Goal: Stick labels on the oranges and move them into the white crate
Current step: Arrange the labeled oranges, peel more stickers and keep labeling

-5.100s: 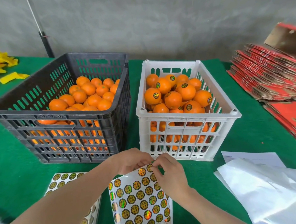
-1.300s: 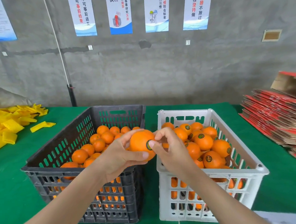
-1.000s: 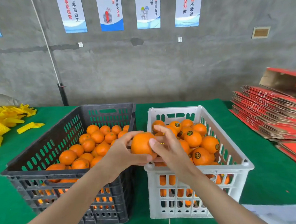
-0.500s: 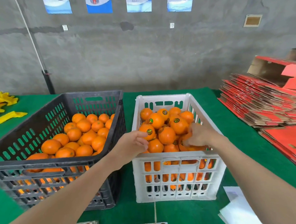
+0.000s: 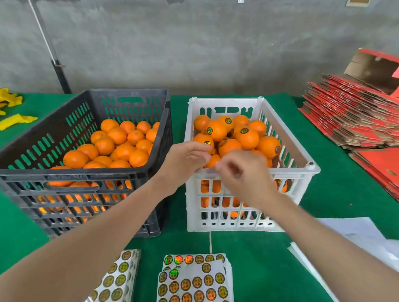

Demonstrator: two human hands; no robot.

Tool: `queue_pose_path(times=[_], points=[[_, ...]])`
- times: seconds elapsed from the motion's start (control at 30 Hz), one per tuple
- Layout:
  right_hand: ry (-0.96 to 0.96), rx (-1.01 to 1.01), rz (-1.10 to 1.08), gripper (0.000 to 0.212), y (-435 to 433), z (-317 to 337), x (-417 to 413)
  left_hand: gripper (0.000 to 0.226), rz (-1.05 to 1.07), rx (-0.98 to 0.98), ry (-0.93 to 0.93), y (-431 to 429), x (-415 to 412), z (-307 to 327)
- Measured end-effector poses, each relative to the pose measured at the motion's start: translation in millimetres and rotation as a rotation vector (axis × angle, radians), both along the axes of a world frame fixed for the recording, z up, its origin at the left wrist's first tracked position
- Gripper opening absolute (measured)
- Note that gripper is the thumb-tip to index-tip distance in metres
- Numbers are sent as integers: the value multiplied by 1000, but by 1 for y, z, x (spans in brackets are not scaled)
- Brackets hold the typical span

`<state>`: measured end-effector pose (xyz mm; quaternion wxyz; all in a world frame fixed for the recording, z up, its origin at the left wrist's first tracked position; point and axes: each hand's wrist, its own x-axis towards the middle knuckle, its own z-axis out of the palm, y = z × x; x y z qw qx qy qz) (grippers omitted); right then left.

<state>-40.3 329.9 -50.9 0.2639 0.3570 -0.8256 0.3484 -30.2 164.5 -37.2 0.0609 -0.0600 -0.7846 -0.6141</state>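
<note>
A white slotted plastic crate [image 5: 291, 172] and a black slotted plastic crate [image 5: 130, 98] stand side by side, just apart, on a green felt-covered worktop [image 5: 332, 203]. The white one is heaped with round oranges bearing dark circular labels [image 5: 248, 137]. The black one, to its left, holds unlabelled oranges [image 5: 121, 152].

The left hand [image 5: 185, 162] hangs over the near left corner of the white crate, at the edge of the labelled heap. Its grip is loosely curled, thumb tip near the forefinger, with nothing visible inside it. The right hand [image 5: 243, 175] is in front of the white crate's near rim, just beside the left hand and apart from it. It is smeared by motion. Its fingers look bent, but I cannot tell whether its grip is pinching anything.

Close to the person lie two sheets of round gold-and-black stickers, one below the white crate [image 5: 193, 289], with some holographic ones among them, and one to its left [image 5: 113, 284], partly under the left forearm. White paper sheets [image 5: 362, 234] lie at the right, beneath the right forearm. Flattened red cardboard cartons [image 5: 360, 117] are stacked at the worktop's right edge, and yellow scraps [image 5: 12, 119] lie at its far left.
</note>
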Motion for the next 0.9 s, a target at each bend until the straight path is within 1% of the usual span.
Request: queue_pose_path(times=[0.03,0.07,0.13,0.17,0.23,0.3,0.4,0.47,0.6,0.63,0.67,0.7,0.73,0.77,0.83,0.9], points=[[-135,119,90,29,-8,-15,15,27,3,51,14,-2,3,-1],[-312,307,134,33,-15,-32,25,24,9,80,22,-3,5,-2],[-616,718,194,32,-21,-71,32,20,-4,81,29,-6,11,-6],[-720,834,207,29,-22,-91,32,19,-14,68,18,-7,15,-9],[-851,947,170,27,-22,-119,31,23,-14,48,-38,-10,21,-19],[-916,996,118,27,-24,-136,31,25,-8,0,-107,-14,26,-32],[-907,1061,73,42,-32,-144,34,25,-20,-107,-200,-19,34,-56],[-873,1088,38,47,-36,-144,36,23,-35,-172,-279,-21,40,-74],[-865,1063,-1,43,-38,-145,38,17,-107,-332,-467,-23,57,-115],[-858,1024,0,37,-36,-145,38,19,-117,-359,-499,-23,62,-123],[-869,963,3,24,-35,-142,39,21,-122,-381,-518,-23,65,-130],[-878,864,21,9,-32,-139,38,24,-121,-400,-529,-22,67,-134],[-912,745,37,7,-30,-133,38,25,-119,-405,-540,-21,66,-136],[-949,614,66,13,-28,-127,37,24,-121,-418,-536,-20,65,-137],[-1000,387,123,16,-25,-116,37,20,-140,-473,-506,-18,61,-134],[-983,268,92,24,-24,-109,39,16,-127,-458,-501,-18,56,-129]])
